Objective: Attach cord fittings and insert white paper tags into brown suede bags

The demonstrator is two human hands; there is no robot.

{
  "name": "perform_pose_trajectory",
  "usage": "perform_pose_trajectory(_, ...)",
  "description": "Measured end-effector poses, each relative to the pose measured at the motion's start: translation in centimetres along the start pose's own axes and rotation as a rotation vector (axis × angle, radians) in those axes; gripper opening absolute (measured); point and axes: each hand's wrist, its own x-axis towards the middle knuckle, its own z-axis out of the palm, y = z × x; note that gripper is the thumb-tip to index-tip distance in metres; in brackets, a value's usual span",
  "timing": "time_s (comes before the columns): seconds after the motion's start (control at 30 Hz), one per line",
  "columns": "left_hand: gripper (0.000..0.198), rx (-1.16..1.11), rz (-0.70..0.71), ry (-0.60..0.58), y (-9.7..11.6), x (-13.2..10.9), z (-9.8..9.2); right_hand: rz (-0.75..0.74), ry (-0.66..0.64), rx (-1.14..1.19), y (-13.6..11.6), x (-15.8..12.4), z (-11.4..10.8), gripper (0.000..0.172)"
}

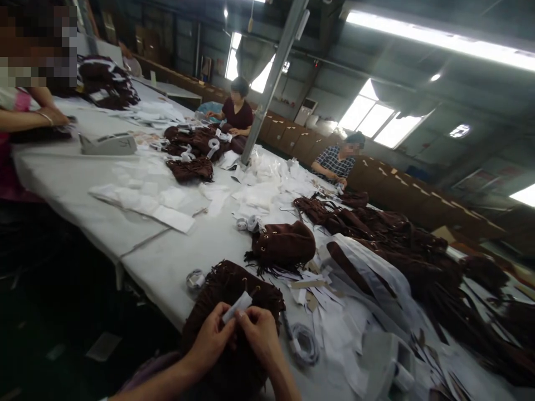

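Just over a dark brown fringed bag (pixel 229 278) with brass eyelets, both my hands meet at a small white paper strip (pixel 238 307). My left hand (pixel 213 331) pinches the strip's lower left end between thumb and fingers. From the right, the thumb and bent fingers of my right hand (pixel 259 331) close on the strip's near edge. The bag lies at the table's near edge, its lower part partly hidden by my hands and forearms. A second brown bag (pixel 284 242) lies on its side just beyond, with wrapped white paper at its left end.
A coiled strap (pixel 304 342) lies right of the bag, beside scattered paper scraps (pixel 334 317) and a grey tape dispenser (pixel 387 362). More brown bags (pixel 384 228) pile up at right. A metal post (pixel 271 83) rises mid-table. Several co-workers sit or stand around the table (pixel 154 262).
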Motion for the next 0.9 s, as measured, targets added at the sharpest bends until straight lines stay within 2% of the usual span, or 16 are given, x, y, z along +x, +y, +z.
perform_pose_trajectory(0.17, 0.036, 0.01, -0.01, -0.012, -0.1, 0.0, -0.1, 0.103, -0.053, -0.027, 1.0, 0.7, 0.2, 0.041)
perform_pose_trajectory(0.3, 0.033, -0.036, -0.019, -0.019, 0.0, 0.0, -0.1, 0.181, -0.024, -0.028, 1.7, 0.8, 0.5, 0.045)
perform_pose_trajectory(0.43, 0.034, -0.083, -0.043, -0.031, 0.4, 0.0, -0.2, 0.256, -0.046, 0.137, 2.4, 0.8, 0.9, 0.044)
perform_pose_trajectory(0.5, 0.035, -0.117, -0.063, -0.06, 0.7, -0.1, -0.3, 0.258, -0.087, 0.26, 2.6, 0.8, 1.1, 0.04)
perform_pose_trajectory(0.63, 0.037, -0.209, -0.137, -0.101, 1.4, -0.1, -0.4, 0.236, -0.108, 0.366, 2.3, 0.7, 1.5, 0.046)
perform_pose_trajectory(0.77, 0.042, -0.187, -0.292, -0.055, 2.0, 0.5, -0.2, 0.2, -0.075, 0.401, 2.2, 0.3, 1.7, 0.047)
perform_pose_trajectory(0.9, 0.043, -0.207, -0.36, -0.061, 1.9, 1.2, -0.4, 0.167, -0.093, 0.457, 2.9, -0.1, 1.9, 0.045)
